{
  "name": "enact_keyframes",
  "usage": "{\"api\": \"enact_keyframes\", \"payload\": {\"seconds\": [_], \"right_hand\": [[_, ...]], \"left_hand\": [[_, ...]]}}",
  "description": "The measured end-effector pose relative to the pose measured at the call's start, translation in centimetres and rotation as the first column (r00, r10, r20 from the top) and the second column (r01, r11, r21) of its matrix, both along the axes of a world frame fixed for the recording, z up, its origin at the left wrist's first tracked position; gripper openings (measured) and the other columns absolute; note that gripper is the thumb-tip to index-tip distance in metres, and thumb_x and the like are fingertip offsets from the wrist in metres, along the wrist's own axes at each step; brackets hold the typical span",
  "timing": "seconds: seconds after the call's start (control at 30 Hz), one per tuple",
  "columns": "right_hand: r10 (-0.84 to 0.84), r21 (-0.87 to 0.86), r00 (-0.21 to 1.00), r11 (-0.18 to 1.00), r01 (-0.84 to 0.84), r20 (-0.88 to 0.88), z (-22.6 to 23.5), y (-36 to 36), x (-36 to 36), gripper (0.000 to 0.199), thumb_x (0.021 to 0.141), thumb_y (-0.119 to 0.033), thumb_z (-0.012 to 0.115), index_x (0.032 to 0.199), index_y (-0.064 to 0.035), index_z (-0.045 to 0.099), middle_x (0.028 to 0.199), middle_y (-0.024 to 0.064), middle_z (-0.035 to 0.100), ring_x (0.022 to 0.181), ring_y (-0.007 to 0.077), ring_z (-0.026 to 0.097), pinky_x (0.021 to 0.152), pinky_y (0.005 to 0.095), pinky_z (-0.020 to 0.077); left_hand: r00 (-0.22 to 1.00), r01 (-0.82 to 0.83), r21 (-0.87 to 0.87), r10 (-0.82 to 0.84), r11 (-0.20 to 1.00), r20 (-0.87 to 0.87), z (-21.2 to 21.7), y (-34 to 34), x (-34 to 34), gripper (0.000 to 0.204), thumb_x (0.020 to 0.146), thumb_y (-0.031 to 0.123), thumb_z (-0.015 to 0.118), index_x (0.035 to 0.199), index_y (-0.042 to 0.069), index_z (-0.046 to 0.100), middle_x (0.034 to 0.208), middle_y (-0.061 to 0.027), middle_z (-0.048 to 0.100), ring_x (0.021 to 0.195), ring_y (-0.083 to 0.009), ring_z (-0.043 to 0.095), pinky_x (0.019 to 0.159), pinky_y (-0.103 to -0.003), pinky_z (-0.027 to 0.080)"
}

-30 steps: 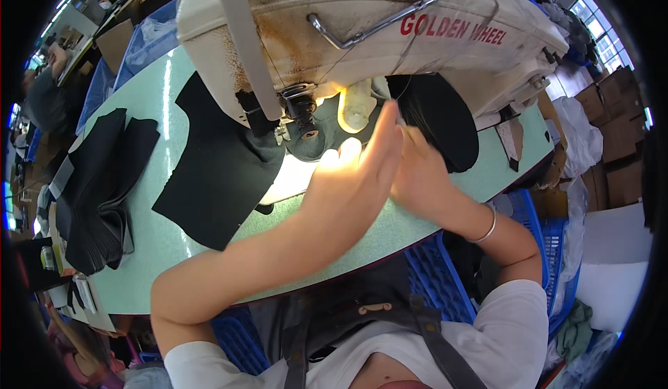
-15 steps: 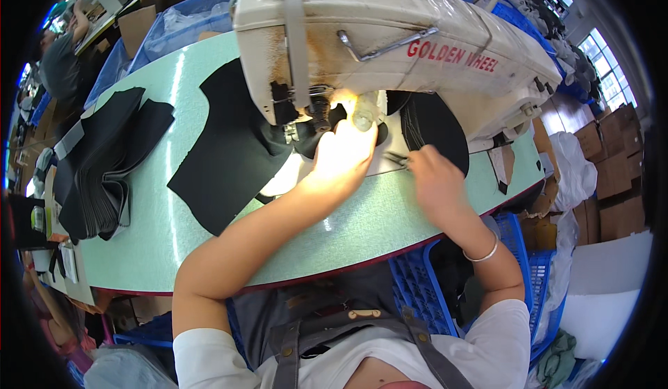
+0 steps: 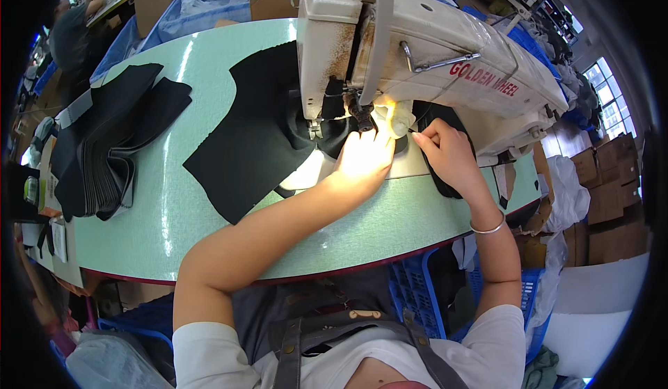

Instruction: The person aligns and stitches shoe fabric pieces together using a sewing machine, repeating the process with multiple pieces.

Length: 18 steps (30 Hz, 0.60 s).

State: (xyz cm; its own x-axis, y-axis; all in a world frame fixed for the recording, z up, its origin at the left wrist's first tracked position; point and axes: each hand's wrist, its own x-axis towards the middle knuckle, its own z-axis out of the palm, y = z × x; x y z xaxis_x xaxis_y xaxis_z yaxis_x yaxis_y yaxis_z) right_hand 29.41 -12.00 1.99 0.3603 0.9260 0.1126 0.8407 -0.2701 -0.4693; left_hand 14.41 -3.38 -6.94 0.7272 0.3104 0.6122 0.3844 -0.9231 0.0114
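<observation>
While the black cloth piece (image 3: 257,131) lies partly beneath the head of the sewing machine (image 3: 410,30), the rest spread to the machine's left, I read both hands at the machine's near side. The left hand (image 3: 363,161) reaches under the head, beside the lit lamp (image 3: 400,121); glare covers its fingertips, so I cannot tell whether they are apart or closed on anything. The right hand (image 3: 450,151) is just right of the machine's lamp, thumb and forefinger pressed together on a slim dark tool (image 3: 411,131); only an end shows, and I cannot identify its type. Change noted: half a second ago this hand was lower and farther from the left. I judge that both hands now serve one spot. Farther out, black pieces (image 3: 445,113) lie beneath the machine's arm, behind the right hand; a folded black stack (image 3: 90,152) lies well to the machine's left. The pale green table (image 3: 327,239) extends around the machine.
</observation>
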Motion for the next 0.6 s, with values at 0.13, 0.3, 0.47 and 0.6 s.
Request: {"api": "enact_keyframes", "payload": {"seconds": [0.13, 0.3, 0.47, 0.6], "right_hand": [[-0.011, 0.011, 0.998, 1.000, 0.011, 0.060, -0.4, 0.1, -0.2, 0.025, 0.086, -0.022, 0.067, 0.081, 0.0002, 0.059, 0.069, 0.0167, 0.064, 0.066, 0.0367, 0.063, 0.059, 0.0414, 0.0474], [-0.050, 0.048, 0.961, 0.998, 0.039, 0.271, -2.2, -2.9, -0.5, 0.028, 0.084, -0.019, 0.068, 0.104, -0.0029, 0.059, 0.097, 0.0159, 0.063, 0.082, 0.0362, 0.063, 0.068, 0.0422, 0.0512], [0.019, 0.238, 0.879, 0.960, -0.150, 0.477, -1.9, -1.6, -3.1, 0.062, 0.080, -0.011, 0.069, 0.136, -0.0013, 0.043, 0.127, 0.0168, 0.047, 0.105, 0.0346, 0.055, 0.085, 0.0402, 0.0504], [0.054, 0.231, 0.917, 0.960, -0.156, 0.395, -1.7, 3.3, -0.7, 0.045, 0.082, -0.012, 0.066, 0.124, -0.0021, 0.055, 0.120, 0.0218, 0.055, 0.104, 0.0363, 0.057, 0.086, 0.0438, 0.0492]], "left_hand": [[1.000, -0.029, 0.030, 0.028, 0.999, 0.013, 0.0, -0.1, 0.1, 0.030, 0.074, 0.016, 0.062, 0.101, 0.002, 0.063, 0.099, -0.0109, 0.054, 0.085, -0.0207, 0.054, 0.072, -0.034, 0.042], [0.999, -0.027, 0.032, 0.028, 0.999, -0.036, -0.2, 0.0, 0.8, 0.032, 0.074, 0.017, 0.061, 0.102, 0.001, 0.063, 0.103, -0.0120, 0.055, 0.084, -0.0228, 0.053, 0.072, -0.035, 0.042], [0.994, -0.067, 0.093, 0.075, 0.993, -0.083, 0.8, -0.1, -0.4, 0.055, 0.072, 0.014, 0.060, 0.123, -0.005, 0.055, 0.105, -0.0092, 0.057, 0.083, -0.0211, 0.054, 0.063, -0.032, 0.043], [0.993, 0.050, 0.032, -0.046, 0.998, -0.104, 2.5, -1.2, -2.3, 0.049, 0.073, 0.013, 0.061, 0.119, -0.002, 0.057, 0.113, -0.0108, 0.056, 0.093, -0.0248, 0.057, 0.070, -0.035, 0.047]]}}
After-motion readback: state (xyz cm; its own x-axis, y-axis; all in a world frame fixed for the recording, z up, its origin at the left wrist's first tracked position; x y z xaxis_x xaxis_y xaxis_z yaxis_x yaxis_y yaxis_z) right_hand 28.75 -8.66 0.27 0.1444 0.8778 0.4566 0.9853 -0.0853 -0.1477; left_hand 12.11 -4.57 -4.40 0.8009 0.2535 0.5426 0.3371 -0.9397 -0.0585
